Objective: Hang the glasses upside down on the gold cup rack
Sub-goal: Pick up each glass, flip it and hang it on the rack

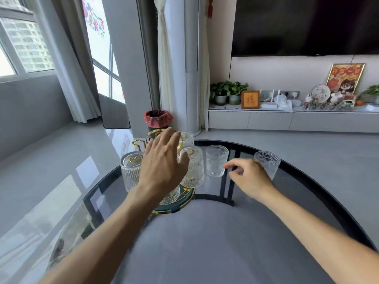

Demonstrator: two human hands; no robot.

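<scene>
The gold cup rack [138, 144] stands on a dark round tray [185, 198] at the table's far left. Ribbed glasses hang on it upside down: one at the left [130, 171], one at the right [193, 168], one behind [187, 139]; another shows low under my wrist. My left hand [164, 160] hovers over the rack with fingers spread, holding nothing. Two patterned glasses stand upright on the table: one [216, 160] beside the rack, one [266, 162] farther right. My right hand [249, 179] lies between them, fingers loosely curled, fingertips close to the nearer glass, holding nothing.
The table [205, 232] is a round glass top with a black rim. On the floor behind the rack stands a bin with a red liner [158, 118]. A low TV cabinet [287, 119] with plants and ornaments runs along the back wall.
</scene>
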